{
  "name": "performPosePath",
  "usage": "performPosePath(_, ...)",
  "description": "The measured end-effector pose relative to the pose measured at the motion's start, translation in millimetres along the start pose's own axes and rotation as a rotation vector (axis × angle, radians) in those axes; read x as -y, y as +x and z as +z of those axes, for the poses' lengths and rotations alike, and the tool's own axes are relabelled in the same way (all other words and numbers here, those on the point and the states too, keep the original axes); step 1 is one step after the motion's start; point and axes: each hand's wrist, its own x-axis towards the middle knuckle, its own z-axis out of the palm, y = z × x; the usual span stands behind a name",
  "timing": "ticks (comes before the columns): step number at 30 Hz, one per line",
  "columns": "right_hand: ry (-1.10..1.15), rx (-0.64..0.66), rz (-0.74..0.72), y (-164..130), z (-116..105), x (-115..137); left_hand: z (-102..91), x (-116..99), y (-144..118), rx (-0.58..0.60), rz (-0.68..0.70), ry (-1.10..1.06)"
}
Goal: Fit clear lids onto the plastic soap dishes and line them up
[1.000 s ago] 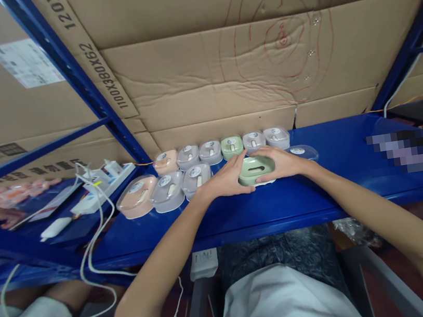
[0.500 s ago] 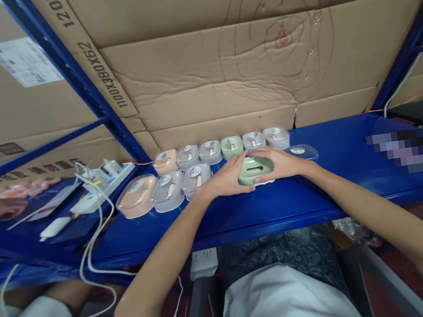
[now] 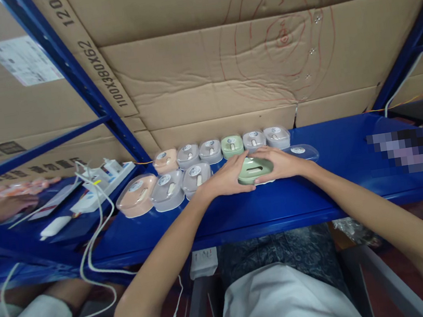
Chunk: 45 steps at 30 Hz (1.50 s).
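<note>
Here the green case (image 3: 254, 169) lies between both hands near the blue shelf's (image 3: 356, 180) front edge, long axis running left-right; left hand (image 3: 227, 180) and right hand (image 3: 281, 163) clasp its ends, equally near.

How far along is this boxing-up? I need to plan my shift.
Looks done: nine lidded boxes stand in two rows on the blue shelf. In hand: left hand and right hand grip an open green box. Left: a loose lid lies beside it.

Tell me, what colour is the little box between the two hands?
Pale green. The box shows best in the head view, between the left hand and right hand.
</note>
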Motion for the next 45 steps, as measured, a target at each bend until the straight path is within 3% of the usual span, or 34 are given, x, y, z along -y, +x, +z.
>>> performPosePath(45,0.029,0.037,0.027,0.1,-2.1,3.5,-3.6,-4.1,3.1,0.029,-0.028,0.000)
